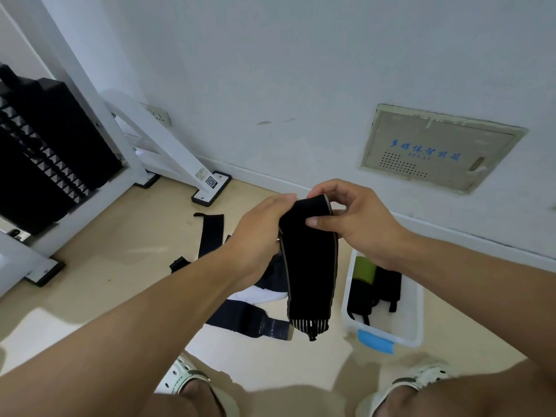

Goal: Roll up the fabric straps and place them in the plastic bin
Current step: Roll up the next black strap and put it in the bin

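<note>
A black strap (310, 266) with pale edging is held up in front of the body by both hands. Its top end is gripped by the left hand (258, 236), whose fingers are curled round the left edge, and pinched by the right hand (358, 224), with the thumb pressed on the front face and the fingers curled behind the top. The rest of the strap hangs straight down from the hands, unrolled, and a striped end is seen at the bottom.

Below the right hand, a white plastic bin (416, 314) with a blue handle is set on the floor (126, 266) beside the wall. A green roll (364, 268) and dark rolled straps (388, 284) are seen inside it.

Below and to the left of the left hand, more straps are spread on the floor: one black strap (210, 233) lying flat, and a dark blue strap (246, 320) next to something white. White sandals (180, 377) are seen at the bottom edge
</note>
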A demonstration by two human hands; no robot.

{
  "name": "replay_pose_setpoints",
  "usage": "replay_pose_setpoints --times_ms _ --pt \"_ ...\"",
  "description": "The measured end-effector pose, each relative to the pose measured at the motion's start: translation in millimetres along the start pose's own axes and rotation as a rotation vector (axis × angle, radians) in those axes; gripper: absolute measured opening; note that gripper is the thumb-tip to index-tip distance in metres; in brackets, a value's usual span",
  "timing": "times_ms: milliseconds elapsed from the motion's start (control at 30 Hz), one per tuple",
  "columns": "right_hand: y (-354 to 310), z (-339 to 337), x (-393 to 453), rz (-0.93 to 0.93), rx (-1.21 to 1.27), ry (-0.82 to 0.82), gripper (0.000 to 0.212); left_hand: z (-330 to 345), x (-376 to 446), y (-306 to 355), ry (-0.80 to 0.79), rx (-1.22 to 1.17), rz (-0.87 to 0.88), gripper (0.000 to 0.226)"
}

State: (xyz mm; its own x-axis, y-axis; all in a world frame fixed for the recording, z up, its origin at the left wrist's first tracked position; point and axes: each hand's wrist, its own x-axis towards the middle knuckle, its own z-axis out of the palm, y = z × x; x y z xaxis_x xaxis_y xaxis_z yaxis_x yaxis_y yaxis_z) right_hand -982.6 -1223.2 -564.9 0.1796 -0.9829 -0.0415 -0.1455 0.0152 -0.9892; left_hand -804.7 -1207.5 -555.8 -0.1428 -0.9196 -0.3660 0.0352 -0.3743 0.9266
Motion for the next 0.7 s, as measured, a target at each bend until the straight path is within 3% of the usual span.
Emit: replay_pose_setpoints --times_ms 200,400,467,533,600,700 --pt "-2 -5 1 0.111 0.072 0.029 0.038 -7 9 -4 0.063 0.051 0.07 0.03" --pt "-7 -1 -3 0.276 0.21 -0.092 0.071 -5 8 -4 0.113 0.035 0.169 0.048" --pt "-8 4 -4 0.326 0.281 -0.1 0.07 -3 6 -6 0.113 0.051 0.204 0.053" --pt "-5 7 -4 0.35 0.233 -0.082 0.062 0 5 -7 0.108 0.084 0.236 0.056" --pt "1 8 -3 0.343 0.15 -0.07 0.066 2 4 -9 0.086 0.104 0.242 0.058" --pt "0 11 -7 0.217 -0.035 -0.074 0.065 4 3 -13 0.036 0.143 0.213 0.061"
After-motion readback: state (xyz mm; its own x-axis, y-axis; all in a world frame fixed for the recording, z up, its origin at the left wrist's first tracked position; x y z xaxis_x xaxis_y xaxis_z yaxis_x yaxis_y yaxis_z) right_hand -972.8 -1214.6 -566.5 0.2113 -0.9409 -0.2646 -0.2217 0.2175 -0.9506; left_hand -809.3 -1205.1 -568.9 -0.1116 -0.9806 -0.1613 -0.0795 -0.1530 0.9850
